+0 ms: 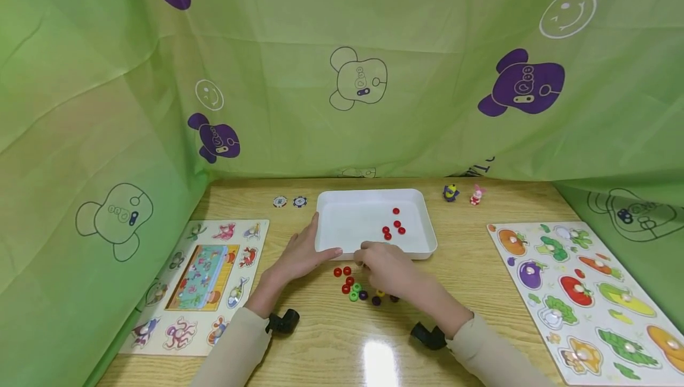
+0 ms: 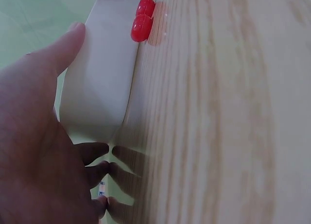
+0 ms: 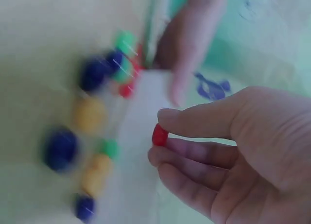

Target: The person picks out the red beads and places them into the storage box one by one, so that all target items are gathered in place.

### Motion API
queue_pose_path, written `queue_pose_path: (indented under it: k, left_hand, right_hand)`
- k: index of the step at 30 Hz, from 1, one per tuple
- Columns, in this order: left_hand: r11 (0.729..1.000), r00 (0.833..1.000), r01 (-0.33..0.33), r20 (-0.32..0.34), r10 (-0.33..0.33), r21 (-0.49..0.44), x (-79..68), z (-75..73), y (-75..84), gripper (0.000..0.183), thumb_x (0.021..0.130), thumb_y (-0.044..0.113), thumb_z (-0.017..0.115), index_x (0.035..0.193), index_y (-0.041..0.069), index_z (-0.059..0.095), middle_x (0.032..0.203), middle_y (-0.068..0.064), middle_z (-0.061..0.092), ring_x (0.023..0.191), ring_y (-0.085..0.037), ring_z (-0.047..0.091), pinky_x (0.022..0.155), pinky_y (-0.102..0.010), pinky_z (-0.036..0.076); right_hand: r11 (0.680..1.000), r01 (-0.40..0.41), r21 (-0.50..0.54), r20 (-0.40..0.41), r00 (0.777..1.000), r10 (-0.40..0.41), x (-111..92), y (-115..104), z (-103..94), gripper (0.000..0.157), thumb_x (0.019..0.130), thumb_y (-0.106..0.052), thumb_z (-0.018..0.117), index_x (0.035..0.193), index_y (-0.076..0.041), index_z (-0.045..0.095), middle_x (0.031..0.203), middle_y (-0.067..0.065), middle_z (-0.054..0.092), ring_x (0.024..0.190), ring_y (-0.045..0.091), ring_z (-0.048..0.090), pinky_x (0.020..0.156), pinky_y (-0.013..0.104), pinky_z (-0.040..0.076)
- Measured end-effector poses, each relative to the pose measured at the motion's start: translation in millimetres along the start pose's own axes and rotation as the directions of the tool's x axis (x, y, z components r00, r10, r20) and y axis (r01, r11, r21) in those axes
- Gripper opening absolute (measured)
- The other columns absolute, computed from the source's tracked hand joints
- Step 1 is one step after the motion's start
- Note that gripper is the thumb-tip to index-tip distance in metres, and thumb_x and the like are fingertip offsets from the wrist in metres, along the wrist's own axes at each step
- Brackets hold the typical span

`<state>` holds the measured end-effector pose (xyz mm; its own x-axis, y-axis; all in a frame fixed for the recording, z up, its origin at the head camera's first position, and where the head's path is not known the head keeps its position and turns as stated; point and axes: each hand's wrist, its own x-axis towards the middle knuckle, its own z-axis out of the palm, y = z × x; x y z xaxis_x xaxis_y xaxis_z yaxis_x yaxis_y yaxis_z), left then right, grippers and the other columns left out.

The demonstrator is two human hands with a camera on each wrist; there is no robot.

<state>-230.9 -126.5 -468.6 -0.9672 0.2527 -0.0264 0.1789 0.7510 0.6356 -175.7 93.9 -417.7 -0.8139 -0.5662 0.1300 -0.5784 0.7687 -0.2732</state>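
Observation:
A white tray (image 1: 347, 221) holds several red ring-shaped beads (image 1: 397, 224) towards its right side. My left hand (image 1: 301, 254) rests around the tray's near left corner, thumb along the front rim and fingers extended down the left side. Over the front edge of the tray, my right hand (image 1: 392, 268) pinches one red bead (image 3: 160, 135) between thumb and fingertips. Loose red beads (image 1: 347, 270) lie on the table just before the tray. Green beads (image 1: 354, 296), dark purple beads (image 1: 376, 301) and yellow beads (image 3: 90, 113) lie close by, partly hidden by my right hand in the head view.
A sea-animal puzzle board (image 1: 256, 274) lies at left, a vegetable puzzle board (image 1: 540, 256) at right. Two poker chips (image 1: 280, 201) sit left of the tray. Behind it to the right stand a yellow-and-blue figurine (image 1: 450, 193) and a pink figurine (image 1: 477, 195). A green curtain (image 1: 417, 126) encloses the table.

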Motion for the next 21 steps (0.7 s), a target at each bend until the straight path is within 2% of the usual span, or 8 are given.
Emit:
queue_pose_path:
  k: [3, 7, 15, 21]
  left_hand:
    - [1.000, 1.000, 0.011, 0.003, -0.011, 0.004, -0.4, -0.5, 1.2, 0.113, 0.071, 0.073, 0.057, 0.150, 0.018, -0.003, 0.156, -0.005, 0.016, 0.143, -0.025, 0.020, 0.115, -0.054, 0.010]
    - [1.000, 1.000, 0.007, 0.005, -0.007, -0.005, -0.5, -1.3, 2.5, 0.113, 0.072, 0.071, 0.059, 0.150, 0.017, -0.002, 0.156, -0.006, 0.016, 0.143, -0.025, 0.020, 0.115, -0.054, 0.008]
    - [1.000, 1.000, 0.013, 0.014, -0.013, -0.003, -0.9, -1.2, 2.2, 0.114, 0.071, 0.072, 0.058, 0.150, 0.017, -0.003, 0.156, -0.006, 0.015, 0.144, -0.024, 0.018, 0.115, -0.054, 0.008]
    - [1.000, 1.000, 0.019, 0.017, -0.020, 0.004, -0.6, -1.4, 2.4, 0.113, 0.072, 0.072, 0.057, 0.150, 0.018, -0.004, 0.157, -0.005, 0.014, 0.144, -0.024, 0.017, 0.116, -0.053, 0.007]
  right_hand:
    - [0.999, -0.034, 0.016, -0.069, 0.997, 0.035, 3.0, 11.4, -16.0, 0.010, 0.080, -0.005, 0.068, 0.083, -0.014, 0.069, 0.076, -0.006, 0.059, 0.062, 0.005, 0.048, 0.056, 0.018, 0.041]
    - [0.994, -0.104, 0.027, -0.128, 0.986, 0.107, 8.7, 36.3, -22.5, 0.007, 0.080, -0.005, 0.067, 0.082, -0.012, 0.068, 0.077, -0.004, 0.060, 0.065, 0.008, 0.050, 0.059, 0.022, 0.043]
    - [0.966, -0.255, 0.048, -0.071, 0.964, 0.258, 16.7, 83.4, -2.7, 0.012, 0.079, -0.002, 0.063, 0.069, -0.010, 0.063, 0.070, 0.002, 0.059, 0.064, 0.015, 0.047, 0.058, 0.026, 0.040]
    - [0.947, -0.314, 0.075, -0.080, 0.944, 0.319, 18.5, 94.7, 1.2, 0.008, 0.081, -0.004, 0.061, 0.080, -0.007, 0.068, 0.080, 0.006, 0.063, 0.073, 0.019, 0.055, 0.067, 0.033, 0.048]
